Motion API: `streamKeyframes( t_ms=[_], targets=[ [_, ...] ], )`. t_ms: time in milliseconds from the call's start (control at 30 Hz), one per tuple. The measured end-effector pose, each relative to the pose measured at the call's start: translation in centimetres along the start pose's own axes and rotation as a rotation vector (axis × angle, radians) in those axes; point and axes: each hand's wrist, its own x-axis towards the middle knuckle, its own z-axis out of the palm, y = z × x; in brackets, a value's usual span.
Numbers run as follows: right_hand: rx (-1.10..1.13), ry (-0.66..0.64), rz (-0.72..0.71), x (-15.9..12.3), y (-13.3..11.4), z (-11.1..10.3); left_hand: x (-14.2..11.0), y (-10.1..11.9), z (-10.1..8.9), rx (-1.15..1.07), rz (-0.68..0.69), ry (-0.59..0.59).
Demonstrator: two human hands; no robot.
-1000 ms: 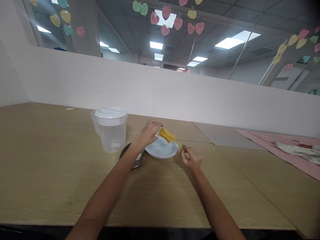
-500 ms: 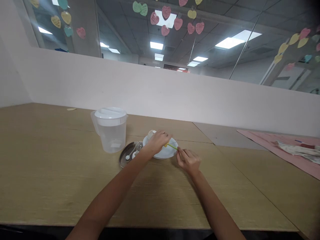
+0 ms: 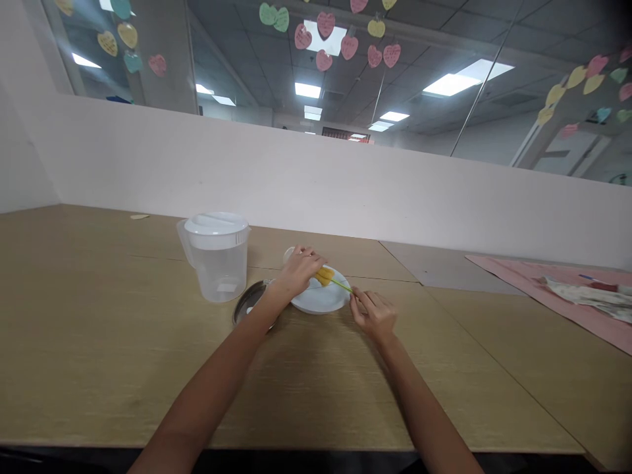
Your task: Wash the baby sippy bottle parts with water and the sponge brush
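One wood-toned table (image 3: 148, 368) bears a lidded pitcher (image 3: 220, 266), a white bowl (image 3: 320, 305) and, between them, a metal tray (image 3: 245, 299). The left hand (image 3: 299, 268) curls around a mostly hidden clear vessel (image 3: 288, 253); the right hand (image 3: 374, 315) pinches the green handle (image 3: 340, 285) of a yellow sponge brush (image 3: 324, 276), its head over the bowl.

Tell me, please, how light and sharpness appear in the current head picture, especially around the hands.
Head view: ceiling lights glare white in the glass panels; head view: soft shadows lie on the table between the forearms; head view: the left hand and right hand look slightly soft, but the yellow sponge brush is recognisable; head view: the top right corner is dark.
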Motion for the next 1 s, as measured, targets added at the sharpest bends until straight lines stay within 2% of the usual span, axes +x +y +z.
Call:
streamKeyframes(
  t_ms=[267,500,600,700,767,867,933,1000],
  targets=[
    [0.021,-0.064,0.043,-0.3,0.1,0.1,-0.3,-0.3,-0.3,-0.013,-0.043,-0.016],
    [0.020,-0.051,0.100,-0.3,0.3,0.1,-0.9,-0.8,-1.5,0.009,-0.072,-0.021],
    [0.026,-0.070,0.195,-0.3,0.3,0.4,-1.0,-1.0,-1.7,0.034,-0.084,-0.035],
    [-0.006,-0.085,0.411,-0.4,0.6,0.9,-1.0,-1.2,-1.9,0.005,-0.147,-0.028],
    [-0.059,-0.134,0.562,-0.5,1.1,1.2,-0.8,-1.1,-2.3,-0.071,-0.214,0.002],
    [-0.135,-0.294,0.696,-1.1,1.9,1.8,-0.6,-0.4,-3.6,-0.263,-0.274,0.051],
    [-0.148,-0.407,0.725,-1.6,2.3,2.1,-0.4,0.5,-4.6,-0.394,-0.259,0.020],
    [-0.111,-0.516,0.720,-2.0,2.4,2.3,-0.2,1.8,-5.5,-0.487,-0.215,-0.066]
  ],
)
